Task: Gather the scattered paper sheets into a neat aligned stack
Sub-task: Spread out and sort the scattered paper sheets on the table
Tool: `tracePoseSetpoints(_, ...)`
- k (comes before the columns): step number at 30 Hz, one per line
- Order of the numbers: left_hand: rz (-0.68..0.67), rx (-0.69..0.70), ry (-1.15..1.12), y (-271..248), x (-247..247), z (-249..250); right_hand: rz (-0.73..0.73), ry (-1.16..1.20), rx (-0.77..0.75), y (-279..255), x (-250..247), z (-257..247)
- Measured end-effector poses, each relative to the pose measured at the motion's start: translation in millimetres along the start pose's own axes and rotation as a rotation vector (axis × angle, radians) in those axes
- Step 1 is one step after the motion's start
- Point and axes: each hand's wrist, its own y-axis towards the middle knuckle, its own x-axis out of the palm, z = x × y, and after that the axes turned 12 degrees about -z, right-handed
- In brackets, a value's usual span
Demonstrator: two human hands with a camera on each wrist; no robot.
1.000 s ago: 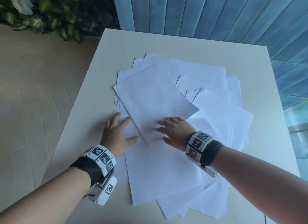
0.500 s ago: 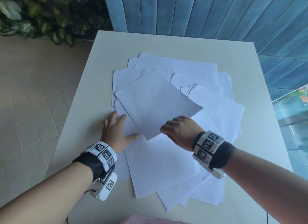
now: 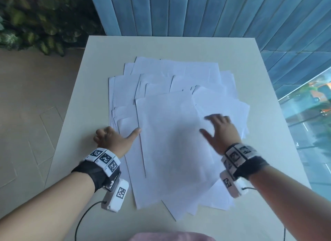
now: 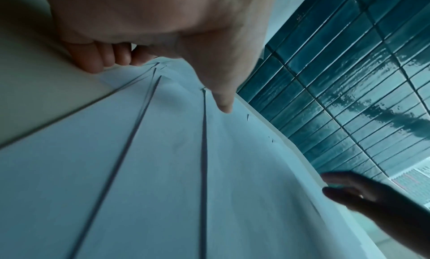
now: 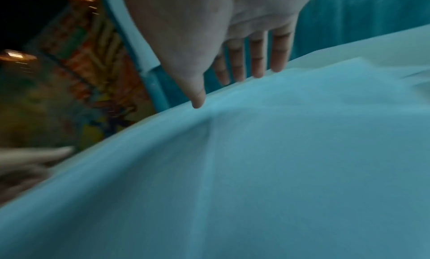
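Several white paper sheets [image 3: 175, 75] lie fanned and overlapping on a white table [image 3: 179, 47]. The top sheet [image 3: 170, 142] lies nearly square to me in the middle of the pile. My left hand [image 3: 116, 135] rests at the pile's left edge with fingers curled under and the thumb stretched out onto the top sheet's left edge. The left wrist view shows its curled fingertips [image 4: 93, 66] on the table by the sheets' corners. My right hand [image 3: 218, 131], blurred, is spread flat over the pile's right side; its straight fingers [image 5: 258, 60] reach a sheet's edge.
A blue tiled wall [image 3: 197, 11] stands behind the table, green plants [image 3: 44, 25] at the back left, a glass pane [image 3: 313, 115] to the right. Bare table runs round the pile. A pink cloth [image 3: 170, 237] shows at the near edge. A cable [image 3: 84, 215] hangs from my left wrist.
The top sheet has turned from a diagonal to nearly upright and slid toward me. My right hand let go of it and moved right, opening. My left fingers curled in.
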Motion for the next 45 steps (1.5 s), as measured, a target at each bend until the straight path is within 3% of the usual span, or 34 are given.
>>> tracePoseSetpoints(3,-0.008,-0.025,0.011,-1.4,1.2,11.0,-0.118,-0.009,0.446,15.0,-7.6,34.5)
tracePoseSetpoints(5,-0.008,0.000,0.037,-1.1,5.2,17.0,-0.146,0.042,0.570,19.2,-5.1,39.2)
tracePoseSetpoints(7,-0.016,0.055,0.048,-0.9,10.0,22.9,-0.125,0.025,0.502,20.1,-1.7,32.8)
tracePoseSetpoints(11,-0.052,0.221,0.108,-3.4,17.9,38.2,-0.156,0.056,0.174,25.6,2.6,5.5)
tracePoseSetpoints(14,-0.088,0.324,0.087,-4.2,21.9,44.8,-0.148,0.134,0.087,31.3,4.2,-10.2)
tracePoseSetpoints(16,-0.031,0.295,0.055,-1.3,17.3,40.4,-0.089,0.128,0.128,33.1,-1.6,-6.6)
tracePoseSetpoints(18,0.023,0.163,0.059,2.3,8.8,30.5,-0.076,0.078,0.270,31.5,-8.5,8.4)
tracePoseSetpoints(21,-0.035,0.000,0.077,0.9,3.5,25.7,-0.114,0.096,0.532,23.7,-9.7,25.5)
tracePoseSetpoints(23,-0.064,-0.022,0.087,0.1,5.8,33.7,-0.100,0.112,0.599,21.4,-5.1,21.4)
tracePoseSetpoints(32,-0.100,0.067,-0.054,3.9,14.2,52.6,-0.100,0.173,0.460,31.4,-0.4,3.5)
tracePoseSetpoints(35,-0.043,0.049,-0.018,6.9,13.0,42.3,-0.047,0.170,0.477,27.6,-6.2,19.7)
tracePoseSetpoints(39,-0.022,0.050,-0.062,5.2,16.3,47.2,-0.097,0.203,0.548,29.2,-6.6,23.4)
tracePoseSetpoints(45,-0.064,0.075,-0.258,8.7,20.6,66.3,-0.069,0.344,0.468,39.1,-6.3,3.1)
